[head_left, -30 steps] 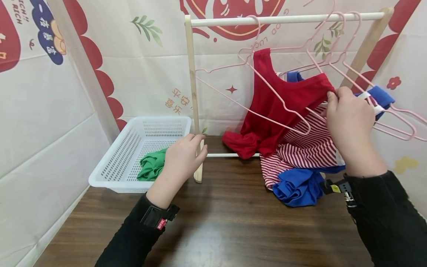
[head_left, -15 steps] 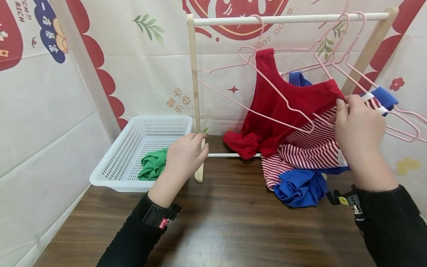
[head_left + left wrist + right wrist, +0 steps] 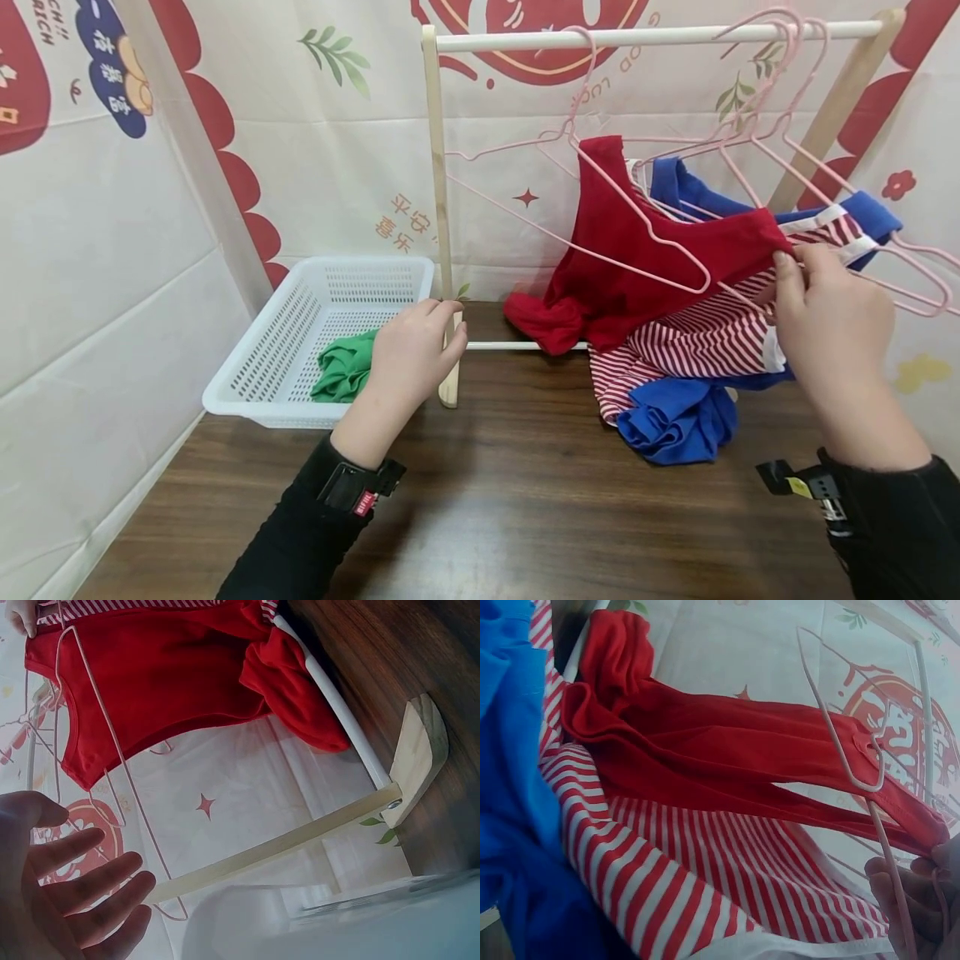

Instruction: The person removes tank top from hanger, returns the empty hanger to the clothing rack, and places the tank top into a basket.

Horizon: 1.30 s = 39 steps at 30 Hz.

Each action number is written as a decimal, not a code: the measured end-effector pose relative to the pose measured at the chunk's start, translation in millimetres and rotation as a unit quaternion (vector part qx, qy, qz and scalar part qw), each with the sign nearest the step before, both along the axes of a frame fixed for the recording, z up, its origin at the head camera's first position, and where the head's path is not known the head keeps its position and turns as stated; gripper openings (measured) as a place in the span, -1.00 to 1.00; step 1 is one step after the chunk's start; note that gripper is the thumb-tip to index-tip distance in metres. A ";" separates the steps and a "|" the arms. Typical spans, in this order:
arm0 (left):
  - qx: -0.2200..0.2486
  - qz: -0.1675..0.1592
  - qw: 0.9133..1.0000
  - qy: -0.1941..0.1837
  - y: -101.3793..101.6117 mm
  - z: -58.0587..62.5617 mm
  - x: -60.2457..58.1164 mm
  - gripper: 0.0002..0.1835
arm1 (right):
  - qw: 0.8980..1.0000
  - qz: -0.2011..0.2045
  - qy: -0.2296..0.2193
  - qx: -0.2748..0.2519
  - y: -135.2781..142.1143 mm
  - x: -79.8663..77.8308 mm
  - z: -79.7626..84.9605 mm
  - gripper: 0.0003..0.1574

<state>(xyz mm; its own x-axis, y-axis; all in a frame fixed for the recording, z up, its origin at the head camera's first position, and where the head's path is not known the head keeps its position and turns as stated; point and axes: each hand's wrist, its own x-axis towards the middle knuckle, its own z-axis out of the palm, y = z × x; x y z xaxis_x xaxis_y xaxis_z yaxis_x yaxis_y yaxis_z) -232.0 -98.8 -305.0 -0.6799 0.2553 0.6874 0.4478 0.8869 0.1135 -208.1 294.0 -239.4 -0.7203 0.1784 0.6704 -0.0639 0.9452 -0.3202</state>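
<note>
My right hand (image 3: pixel 836 321) pinches the right shoulder strap of a red tank top (image 3: pixel 675 258). A pink hanger runs inside the top's neckline, and a second pink hanger (image 3: pixel 660 237) crosses in front of it. The right wrist view shows the fingers beside a hanger's arm and the red strap (image 3: pixel 926 832) stretched towards them. Behind hang a red-and-white striped garment (image 3: pixel 705 346) and a blue one (image 3: pixel 675 421) on hangers. My left hand (image 3: pixel 408 350) holds nothing, fingers relaxed, near the rack's left post; in the left wrist view its fingers (image 3: pixel 97 874) are spread.
A white clothes rack (image 3: pixel 660 37) with wooden posts stands on the brown table (image 3: pixel 525 500). At left is a white perforated basket (image 3: pixel 262 367) with a crumpled green cloth (image 3: pixel 341 367) inside. Printed fabric sheets (image 3: pixel 337 183) enclose the back and sides.
My right hand moves right and slightly down, drawing the red strap along. The top's left shoulder drops lower, and its hanger's hook has swung right by the rod. My left hand stays in place.
</note>
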 end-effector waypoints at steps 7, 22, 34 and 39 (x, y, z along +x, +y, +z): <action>-0.007 -0.001 1.000 0.000 -0.7 -1.1 -0.4 -0.76 | 1.000 0.012 -0.017 0.012 3.6 4.6 -8.9 -0.47; -0.015 -0.004 1.000 0.003 -1.6 -3.0 -0.6 -0.77 | 0.995 0.034 -0.092 0.008 12.2 4.5 -29.6 -0.49; -0.015 -0.003 1.000 0.001 -3.0 -2.9 0.7 -0.76 | 0.992 0.057 -0.104 0.041 17.1 -0.6 -46.4 -0.53; -0.016 -0.006 1.000 -0.005 -3.8 -3.6 0.5 -0.76 | 0.990 0.072 -0.118 0.038 17.8 -4.9 -54.0 -0.51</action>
<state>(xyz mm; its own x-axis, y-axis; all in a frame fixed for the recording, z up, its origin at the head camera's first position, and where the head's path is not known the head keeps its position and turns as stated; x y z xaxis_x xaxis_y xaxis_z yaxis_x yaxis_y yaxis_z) -231.4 -102.6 -308.6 -0.6839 0.2852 0.6715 0.4567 0.8852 0.0891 -213.0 311.8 -293.5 -0.8731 0.0180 0.4872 -0.1311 0.9538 -0.2702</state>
